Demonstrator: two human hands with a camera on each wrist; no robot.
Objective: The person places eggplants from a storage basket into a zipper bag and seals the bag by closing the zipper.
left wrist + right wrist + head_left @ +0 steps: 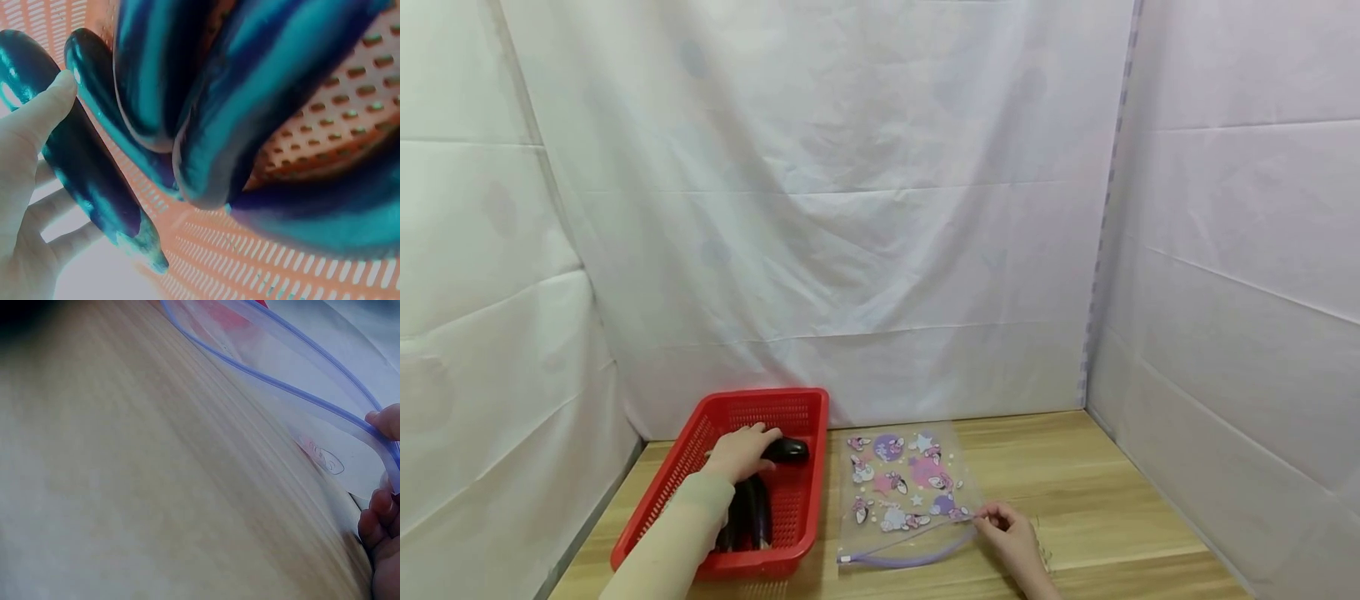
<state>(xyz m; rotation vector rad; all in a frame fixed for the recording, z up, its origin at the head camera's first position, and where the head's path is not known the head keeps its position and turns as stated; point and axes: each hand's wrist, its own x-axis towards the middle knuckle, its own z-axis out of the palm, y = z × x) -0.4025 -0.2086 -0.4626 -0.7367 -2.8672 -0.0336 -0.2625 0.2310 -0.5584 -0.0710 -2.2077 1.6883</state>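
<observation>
The basket (810,510) is red; the eggplants (788,450) are glossy purple-black. The clear bag (910,494) carries pink-and-purple cartoon print and a purple closure strip (917,562). Counter (1090,475): yellow-brown woodgrain.

Left sleeve (662,542) long, pale and plain; cuff (711,490) faintly greenish; fingers (50,111) bare.

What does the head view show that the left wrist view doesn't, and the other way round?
Only the head view shows the right hand pinching the printed bag.

Only the left wrist view shows four other eggplants distinctly beside the held eggplant; in the head view, a sleeve partly covers them.

Both share the left hand, the held eggplant and the basket.
</observation>
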